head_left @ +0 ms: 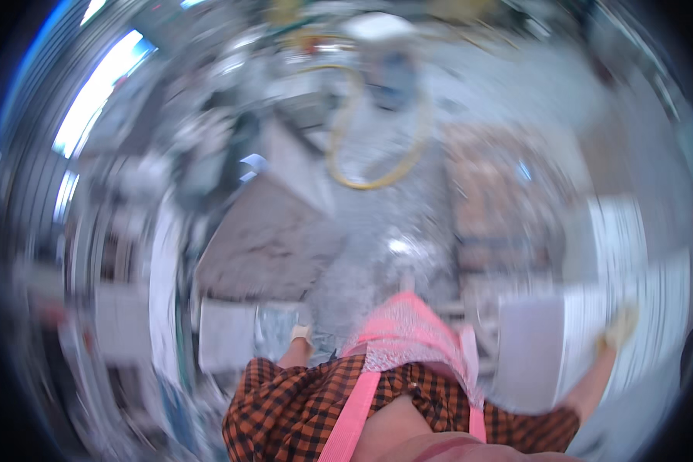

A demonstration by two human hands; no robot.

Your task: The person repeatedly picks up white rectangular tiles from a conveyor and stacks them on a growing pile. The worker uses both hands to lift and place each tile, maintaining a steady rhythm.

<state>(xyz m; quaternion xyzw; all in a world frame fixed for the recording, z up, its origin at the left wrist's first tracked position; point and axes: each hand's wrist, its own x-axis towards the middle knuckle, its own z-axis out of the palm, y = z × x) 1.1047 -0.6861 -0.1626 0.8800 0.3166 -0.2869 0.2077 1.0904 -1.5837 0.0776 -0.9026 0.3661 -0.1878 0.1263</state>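
The person wears a short-sleeved shirt point(285, 408) in an orange and black check, and over it a pink apron point(404, 331) with broad pink straps and a paler, patterned bib. Each hand, the left hand point(301, 333) and the right hand point(621, 327), seems to be in a pale yellowish glove, though motion blur leaves this uncertain.

Blurred head view, steeply downward

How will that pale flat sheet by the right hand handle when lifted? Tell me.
The pale flat sheet looks broad and thin: probably light but awkward. Its straight edges suggest some stiffness, though blur hides the material. The right hand at its edge seems gloved, which should help grip.
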